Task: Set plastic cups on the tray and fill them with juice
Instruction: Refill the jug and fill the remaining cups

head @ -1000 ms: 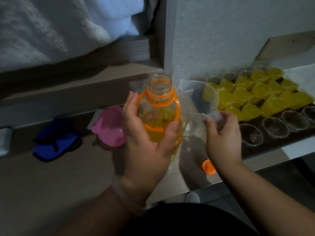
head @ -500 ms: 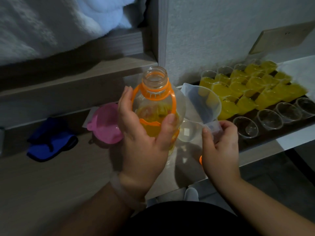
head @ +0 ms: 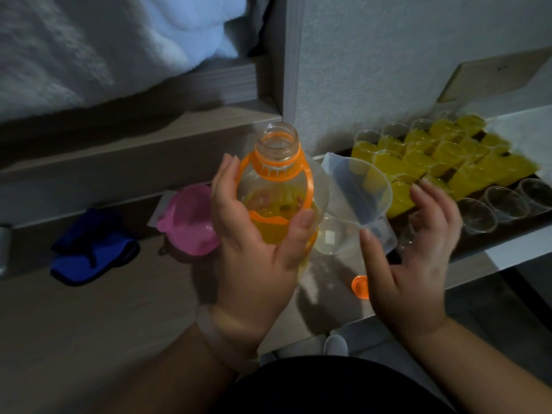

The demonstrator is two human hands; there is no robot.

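My left hand [head: 254, 252] grips a clear juice bottle [head: 277, 180] with an orange collar and handle. It stands upright and uncapped, with yellow juice low inside. A clear plastic jug [head: 355, 201] tilts against the bottle's right side. My right hand [head: 418, 249] hovers beside the jug with fingers spread, its thumb at the jug's handle. Behind it, a dark tray [head: 507, 234] carries several cups filled with juice [head: 418, 162] and a front row of empty clear cups [head: 506, 204].
The orange bottle cap [head: 360, 286] lies on the counter below the jug. A pink plastic bowl [head: 191, 225] sits left of the bottle and a blue cloth [head: 92, 252] lies further left. A wall and a shelf edge rise behind.
My right hand gripped the jug's handle before; its fingers have now spread away from it. The bottle and view shifted slightly.
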